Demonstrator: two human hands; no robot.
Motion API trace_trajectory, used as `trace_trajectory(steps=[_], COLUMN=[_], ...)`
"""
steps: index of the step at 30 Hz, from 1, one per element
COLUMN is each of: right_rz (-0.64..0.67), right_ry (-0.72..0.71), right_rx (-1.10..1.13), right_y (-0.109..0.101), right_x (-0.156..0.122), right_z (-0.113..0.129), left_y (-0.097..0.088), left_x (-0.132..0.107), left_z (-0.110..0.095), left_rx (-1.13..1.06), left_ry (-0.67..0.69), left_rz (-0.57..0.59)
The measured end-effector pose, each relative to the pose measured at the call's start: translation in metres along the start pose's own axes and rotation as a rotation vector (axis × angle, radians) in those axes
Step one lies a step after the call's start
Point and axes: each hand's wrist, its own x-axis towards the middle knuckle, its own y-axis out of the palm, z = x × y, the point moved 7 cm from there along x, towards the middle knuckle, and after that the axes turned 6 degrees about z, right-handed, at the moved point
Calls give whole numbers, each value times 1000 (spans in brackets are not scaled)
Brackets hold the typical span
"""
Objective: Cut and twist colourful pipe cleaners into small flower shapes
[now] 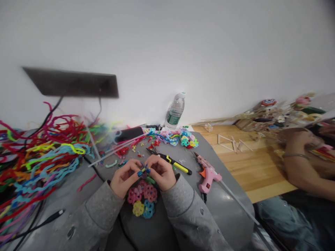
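Observation:
My left hand [128,177] and my right hand [160,173] meet in front of me, fingertips pinched together. Between the blue-nailed tips is a small piece of pipe cleaner [143,170]; the fingers hide most of it. Right below my hands lies a bunch of pipe-cleaner flowers, among them a pink flower [150,192], a yellow flower [138,208] and a blue flower [148,208]. Beyond my right hand, yellow-and-black pliers [172,162] rest on the grey table [217,216]. Further right lies a pink glue gun [209,176] with a glue stick in its back.
Loose coloured pipe cleaners [52,160] pile up on the left, near a black cable [49,219]. A water bottle [176,111] stands by the wall behind more pipe-cleaner flowers [188,138]. On the right, another person's arm [300,164] rests over a wooden table [235,167].

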Motion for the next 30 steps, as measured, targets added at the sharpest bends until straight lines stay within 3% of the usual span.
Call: trace_trajectory(steps=[19,25,30], right_rz=[72,-69,-54], right_ry=[58,85,30], right_rx=[77,152,120], right_y=[4,-9,-5], right_x=[1,1,1], right_z=[-5,-11,-5], left_y=[23,14,4], left_x=[0,1,0], left_z=[-14,-3,11], left_rx=[105,24,-65], left_ry=[-10,-46,-132], left_rz=[260,135,23])
